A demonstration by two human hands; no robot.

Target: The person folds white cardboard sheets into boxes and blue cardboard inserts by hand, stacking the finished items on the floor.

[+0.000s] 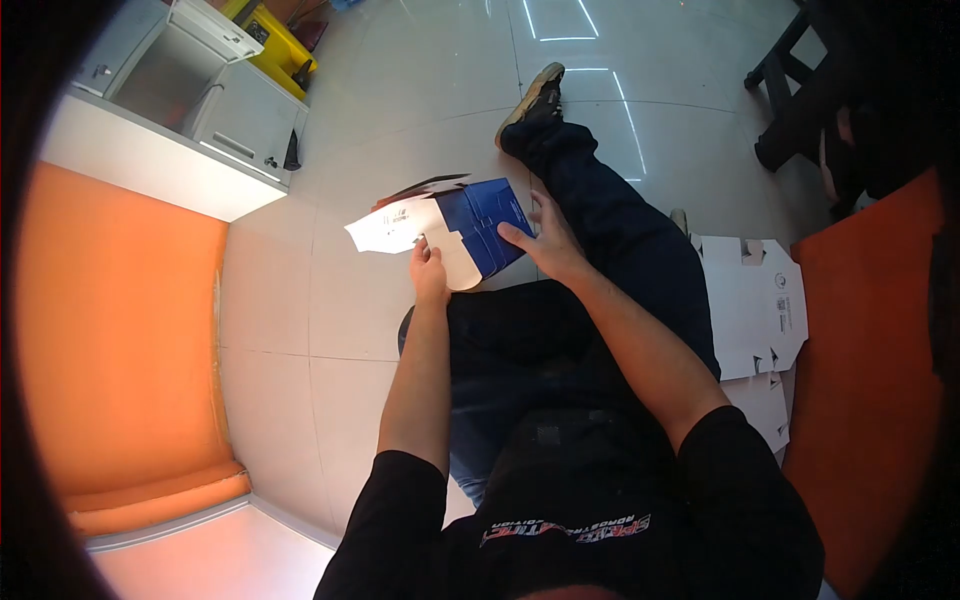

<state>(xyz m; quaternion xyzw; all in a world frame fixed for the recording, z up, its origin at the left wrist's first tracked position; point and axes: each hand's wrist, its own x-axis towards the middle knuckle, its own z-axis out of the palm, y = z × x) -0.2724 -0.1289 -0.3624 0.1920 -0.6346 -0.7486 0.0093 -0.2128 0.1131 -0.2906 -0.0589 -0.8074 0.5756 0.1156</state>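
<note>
A blue and white cardboard box (470, 225), partly unfolded with white flaps out to the left, is held in front of me above my lap. My left hand (430, 268) pinches a pale flap at its lower left edge. My right hand (545, 242) lies against the blue side on the right, fingers spread over the panel. I sit with dark trousers, one leg stretched out toward a shoe (532, 100) on the tiled floor.
A stack of flat white cardboard blanks (755, 310) lies on the floor to my right. An orange surface (110, 330) stands at left, another orange surface (870, 380) at right. White cabinets (200, 90) stand at upper left; dark furniture legs (790, 90) at upper right.
</note>
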